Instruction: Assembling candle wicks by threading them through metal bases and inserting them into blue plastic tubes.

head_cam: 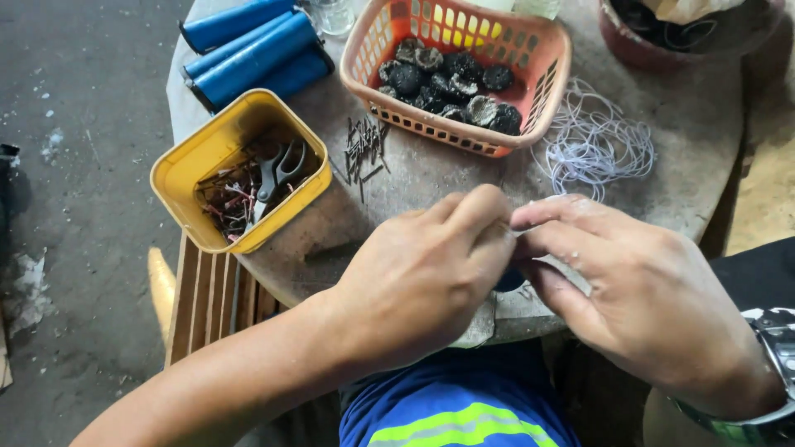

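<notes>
My left hand (422, 277) and my right hand (638, 290) meet fingertip to fingertip over the near edge of a round grey table (704, 124). The fingers are pinched together around something small that the hands hide; I cannot tell what it is. A loose tangle of thin white thread (592, 145) lies just beyond my right hand. A small pile of dark nails (364, 149) lies beyond my left hand. An orange plastic basket (542, 91) behind them holds several dark round lumps (451, 83).
A yellow square tub (199, 165) at the table's left edge holds black scissors (277, 174) and small scraps. Blue tubes (248, 50) lie at the back left. A dark red bowl (638, 45) stands at the back right. A wooden slatted seat (211, 298) is below the table.
</notes>
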